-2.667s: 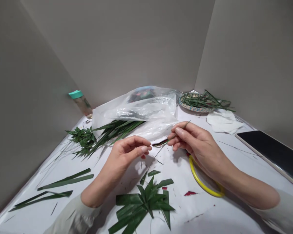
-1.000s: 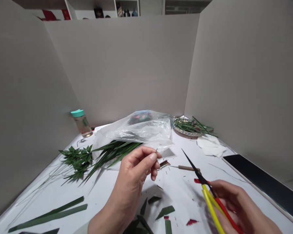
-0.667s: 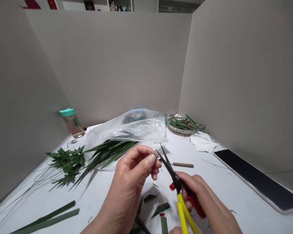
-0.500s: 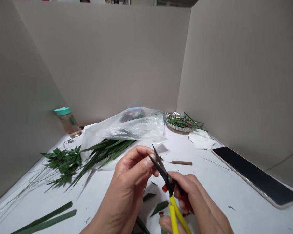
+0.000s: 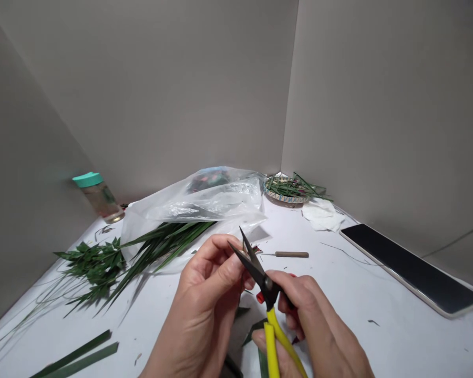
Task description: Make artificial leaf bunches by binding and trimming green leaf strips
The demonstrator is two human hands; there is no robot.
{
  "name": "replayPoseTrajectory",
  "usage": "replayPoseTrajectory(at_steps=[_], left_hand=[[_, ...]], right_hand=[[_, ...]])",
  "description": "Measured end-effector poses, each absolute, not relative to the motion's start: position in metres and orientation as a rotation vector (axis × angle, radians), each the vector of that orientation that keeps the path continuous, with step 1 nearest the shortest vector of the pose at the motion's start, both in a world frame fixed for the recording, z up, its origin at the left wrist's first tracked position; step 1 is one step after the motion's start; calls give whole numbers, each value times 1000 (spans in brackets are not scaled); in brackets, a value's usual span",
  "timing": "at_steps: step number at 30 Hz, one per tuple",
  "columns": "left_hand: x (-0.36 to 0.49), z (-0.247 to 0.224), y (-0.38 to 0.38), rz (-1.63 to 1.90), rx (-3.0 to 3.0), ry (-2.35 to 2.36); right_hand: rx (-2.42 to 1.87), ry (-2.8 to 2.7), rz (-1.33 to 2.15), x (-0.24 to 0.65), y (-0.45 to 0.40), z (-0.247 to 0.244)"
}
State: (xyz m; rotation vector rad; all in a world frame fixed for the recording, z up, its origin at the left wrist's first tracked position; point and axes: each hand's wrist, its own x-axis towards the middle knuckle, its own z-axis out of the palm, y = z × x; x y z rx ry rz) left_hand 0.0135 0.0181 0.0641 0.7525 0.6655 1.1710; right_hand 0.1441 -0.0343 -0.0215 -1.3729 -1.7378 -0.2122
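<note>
In my right hand (image 5: 311, 320) is a pair of scissors (image 5: 270, 299) with dark pointed blades and yellow handles. The blades are spread, their tips pointing up and left beside my left fingertips. Something red, partly hidden, shows under my right fingers. My left hand (image 5: 208, 294) is closed in a pinch with its fingertips touching or very near the blades. A thin stem-like bit sticks up there, but most of what the fingers grip is hidden. Below the hands lie cut pieces of green leaf (image 5: 254, 332).
Long green leaves (image 5: 167, 241) stick out of a clear plastic bag (image 5: 189, 205). Left of it are a leafy sprig (image 5: 96, 265) and a teal-lidded bottle (image 5: 102, 199). A brown-handled tool (image 5: 291, 254), round basket (image 5: 286, 199), white tissue (image 5: 322, 215) and tablet-like device (image 5: 410, 268) lie to the right.
The whole view has shifted a little, with things sitting slightly further left. Both hands keep nearly the same pose, and the scissor blades stay apart by the left fingertips.
</note>
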Motion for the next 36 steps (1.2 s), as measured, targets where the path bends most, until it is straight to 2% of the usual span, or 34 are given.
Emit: replayPoseTrajectory(at_steps=[11,20,27,36], left_hand=[[14,61,14,1050,688,664],[15,62,13,1026,670,717],[18,63,9,1046,627,744],[18,61,12,1051,631,775]], right_hand=[[-1296,-1858,-175,155,-30,-33],[-1250,-1882,-225,150,-27,-23],[-1240,-1614,-280,129,-22,-37],[-1248,-1821,-290,142,-26,-25]])
